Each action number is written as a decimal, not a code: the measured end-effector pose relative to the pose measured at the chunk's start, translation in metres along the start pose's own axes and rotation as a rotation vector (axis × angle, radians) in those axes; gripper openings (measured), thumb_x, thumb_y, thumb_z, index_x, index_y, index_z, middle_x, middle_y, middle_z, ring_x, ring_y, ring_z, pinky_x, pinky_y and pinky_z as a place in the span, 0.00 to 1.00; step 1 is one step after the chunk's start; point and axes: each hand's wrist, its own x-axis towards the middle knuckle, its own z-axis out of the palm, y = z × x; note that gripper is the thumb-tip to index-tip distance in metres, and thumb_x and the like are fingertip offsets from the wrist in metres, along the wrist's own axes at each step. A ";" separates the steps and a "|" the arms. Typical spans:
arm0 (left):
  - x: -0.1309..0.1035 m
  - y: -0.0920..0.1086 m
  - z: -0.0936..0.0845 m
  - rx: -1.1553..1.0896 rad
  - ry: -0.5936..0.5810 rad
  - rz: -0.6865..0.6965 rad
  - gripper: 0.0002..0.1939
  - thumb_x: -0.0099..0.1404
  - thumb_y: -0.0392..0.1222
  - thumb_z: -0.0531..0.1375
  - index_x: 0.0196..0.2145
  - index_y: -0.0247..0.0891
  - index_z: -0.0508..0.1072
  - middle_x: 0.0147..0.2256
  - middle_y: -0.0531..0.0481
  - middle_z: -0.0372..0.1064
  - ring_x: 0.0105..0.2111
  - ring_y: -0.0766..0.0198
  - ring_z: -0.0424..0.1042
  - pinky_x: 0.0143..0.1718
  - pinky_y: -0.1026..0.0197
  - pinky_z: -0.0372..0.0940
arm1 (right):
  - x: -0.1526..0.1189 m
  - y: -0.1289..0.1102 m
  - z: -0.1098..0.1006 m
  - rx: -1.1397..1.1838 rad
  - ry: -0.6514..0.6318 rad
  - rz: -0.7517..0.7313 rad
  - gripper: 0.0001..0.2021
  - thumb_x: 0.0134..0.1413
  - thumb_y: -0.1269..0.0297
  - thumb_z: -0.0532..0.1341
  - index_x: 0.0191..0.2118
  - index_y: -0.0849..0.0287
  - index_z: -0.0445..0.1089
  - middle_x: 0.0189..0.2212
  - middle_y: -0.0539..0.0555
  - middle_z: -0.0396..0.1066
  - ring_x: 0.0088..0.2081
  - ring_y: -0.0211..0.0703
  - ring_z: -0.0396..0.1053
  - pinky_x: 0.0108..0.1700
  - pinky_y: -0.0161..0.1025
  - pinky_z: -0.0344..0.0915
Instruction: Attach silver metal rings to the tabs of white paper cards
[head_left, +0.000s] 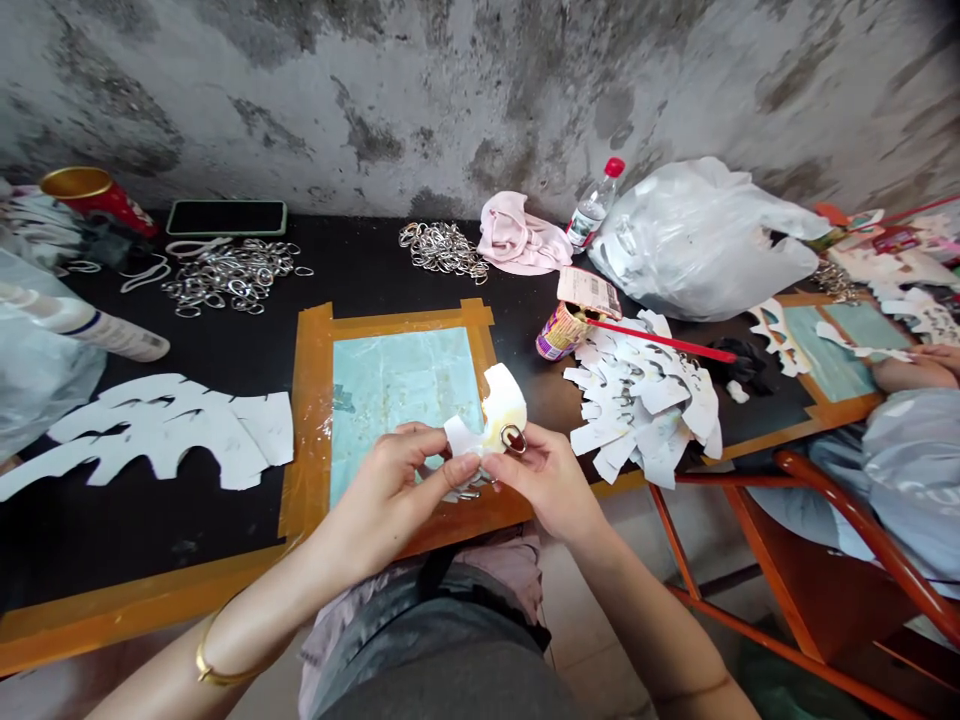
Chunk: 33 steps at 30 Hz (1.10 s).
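Observation:
A curved white cut piece (504,397) with yellowish smears is held over the front edge of a light-blue taped sheet (405,390). My left hand (401,485) pinches its left end between thumb and fingers. The fingers of my right hand (551,485) close on its lower right part, beside a shiny oval ring (513,439) with a brown centre; whether the ring is worn or held is unclear. Both thumbs nearly meet at the piece's lower edge. Small metal bits (463,493) show just below the hands, partly hidden.
White cut strips (150,430) lie left, a heap of smeared ones (645,400) right, beside a cup (561,332) with a red stick. Metal rings (229,275), a phone (226,217), a pink cloth (521,235) and a plastic bag (697,240) sit behind. Another person's hand (915,370) is far right.

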 end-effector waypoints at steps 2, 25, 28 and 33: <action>-0.001 0.000 -0.001 -0.013 -0.004 0.014 0.17 0.68 0.51 0.55 0.28 0.38 0.74 0.27 0.51 0.67 0.32 0.63 0.63 0.36 0.62 0.56 | 0.000 0.003 0.005 0.029 0.055 -0.026 0.11 0.47 0.60 0.70 0.29 0.61 0.70 0.26 0.49 0.67 0.27 0.35 0.63 0.28 0.33 0.63; -0.001 -0.010 0.004 -0.562 -0.078 -0.189 0.14 0.66 0.52 0.58 0.35 0.37 0.71 0.29 0.52 0.69 0.27 0.66 0.65 0.28 0.66 0.60 | -0.001 0.015 0.036 0.496 0.094 0.068 0.10 0.46 0.60 0.70 0.32 0.60 0.73 0.26 0.50 0.69 0.26 0.34 0.63 0.32 0.33 0.64; 0.000 -0.012 0.000 -0.240 0.001 -0.080 0.15 0.67 0.52 0.57 0.33 0.37 0.72 0.30 0.51 0.69 0.31 0.65 0.65 0.32 0.65 0.59 | 0.005 0.019 0.026 0.429 -0.030 0.051 0.15 0.45 0.56 0.70 0.37 0.59 0.74 0.30 0.52 0.71 0.31 0.38 0.66 0.37 0.36 0.66; 0.000 -0.009 -0.003 0.117 0.036 0.093 0.17 0.70 0.48 0.54 0.27 0.37 0.71 0.24 0.53 0.65 0.29 0.65 0.61 0.34 0.63 0.53 | 0.007 0.025 0.009 0.190 -0.057 -0.013 0.13 0.43 0.60 0.72 0.35 0.60 0.76 0.29 0.50 0.72 0.30 0.37 0.67 0.35 0.33 0.65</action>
